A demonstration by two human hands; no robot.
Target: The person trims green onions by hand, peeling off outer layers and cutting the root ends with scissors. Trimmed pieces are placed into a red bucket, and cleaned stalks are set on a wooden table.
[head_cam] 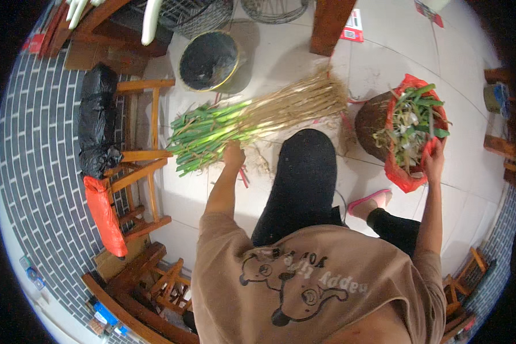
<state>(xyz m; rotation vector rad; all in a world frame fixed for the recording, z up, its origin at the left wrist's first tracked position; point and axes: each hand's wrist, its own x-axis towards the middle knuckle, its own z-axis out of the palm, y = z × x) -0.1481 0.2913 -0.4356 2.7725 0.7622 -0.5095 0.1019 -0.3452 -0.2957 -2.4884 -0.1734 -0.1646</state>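
A long heap of leafy green stalks with pale shanks and brown roots, like leeks or large scallions (258, 116), lies across the tiled floor in front of me. At its near edge my left hand (233, 154) touches the green leaves; its fingers are curled, and whether a stalk is in them is hidden. On the right, my right hand (433, 161) is closed at the rim of a red plastic bag (406, 182). A blurred, narrow grey blade, apparently a knife (431, 122), rises from that hand. Leafy trimmings (408, 116) fill the bag, which lines a brown basket (372, 124).
A bucket with a dark inside (208, 60) stands beyond the leaves. Wooden stools (155, 116) line the brick-patterned wall at left, with black plastic (98, 116) over one. A wooden table leg (332, 28) stands ahead. White stalks (150, 21) jut out at upper left.
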